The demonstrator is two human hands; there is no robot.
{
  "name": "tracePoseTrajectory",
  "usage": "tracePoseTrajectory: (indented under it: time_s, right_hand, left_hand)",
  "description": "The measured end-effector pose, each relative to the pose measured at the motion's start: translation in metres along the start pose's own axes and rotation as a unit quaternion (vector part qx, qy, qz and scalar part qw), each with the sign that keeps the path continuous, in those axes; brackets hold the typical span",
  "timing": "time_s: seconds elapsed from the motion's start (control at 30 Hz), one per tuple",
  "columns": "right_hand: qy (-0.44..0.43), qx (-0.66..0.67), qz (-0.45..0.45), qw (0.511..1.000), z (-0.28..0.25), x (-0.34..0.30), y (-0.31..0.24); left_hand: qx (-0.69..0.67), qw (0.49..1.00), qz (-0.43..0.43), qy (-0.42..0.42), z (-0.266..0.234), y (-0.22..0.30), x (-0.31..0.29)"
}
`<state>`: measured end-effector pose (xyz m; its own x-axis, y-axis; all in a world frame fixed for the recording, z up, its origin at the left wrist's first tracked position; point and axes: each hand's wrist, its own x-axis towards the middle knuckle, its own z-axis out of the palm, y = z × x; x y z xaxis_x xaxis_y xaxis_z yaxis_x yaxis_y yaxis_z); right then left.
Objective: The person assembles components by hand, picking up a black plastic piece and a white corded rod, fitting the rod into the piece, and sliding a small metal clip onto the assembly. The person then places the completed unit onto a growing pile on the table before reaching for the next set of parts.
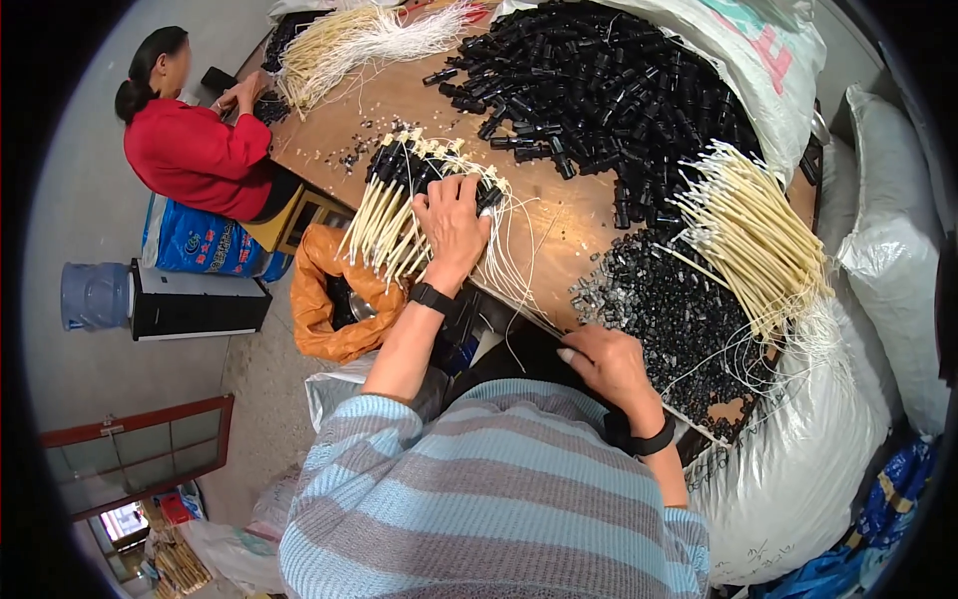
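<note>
Striped sweater (pixel 499 479); left fingers (pixel 452 189) spread on black connectors (pixel 397 165), right fingers (pixel 589 340) curled, grip unclear.

The slim cream tubular sleeves (pixel 367 228) look smooth, the black cylindrical plastic parts (pixel 609 85) glossy, the brown wooden counter (pixel 561 228) faintly shiny.

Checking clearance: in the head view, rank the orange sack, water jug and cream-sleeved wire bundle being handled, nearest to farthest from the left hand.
1. Cream-sleeved wire bundle: touching the left hand.
2. Orange sack: lower left.
3. Water jug: far left.
</note>
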<state>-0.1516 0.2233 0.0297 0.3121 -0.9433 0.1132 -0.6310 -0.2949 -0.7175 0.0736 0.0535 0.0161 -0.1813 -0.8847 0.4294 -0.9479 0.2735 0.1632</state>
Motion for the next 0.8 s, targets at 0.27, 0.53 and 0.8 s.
tracePoseTrajectory:
  time_s: [0.27, 0.53, 0.8]
  right_hand:
    - [0.192, -0.041, 0.117, 0.973, -0.04, -0.004, 0.021]
    - [0.333, -0.267, 0.269, 0.863, -0.096, -0.06, 0.084]
    - [0.188, -0.339, 0.418, 0.821, -0.135, -0.11, 0.089]
  left_hand:
    - [-0.214, 0.964, 0.139, -0.079, 0.022, -0.002, -0.014]
    - [-0.253, 0.94, 0.18, -0.143, -0.006, 0.059, 0.012]
    - [-0.227, 0.937, 0.235, -0.12, 0.064, 0.114, 0.059]
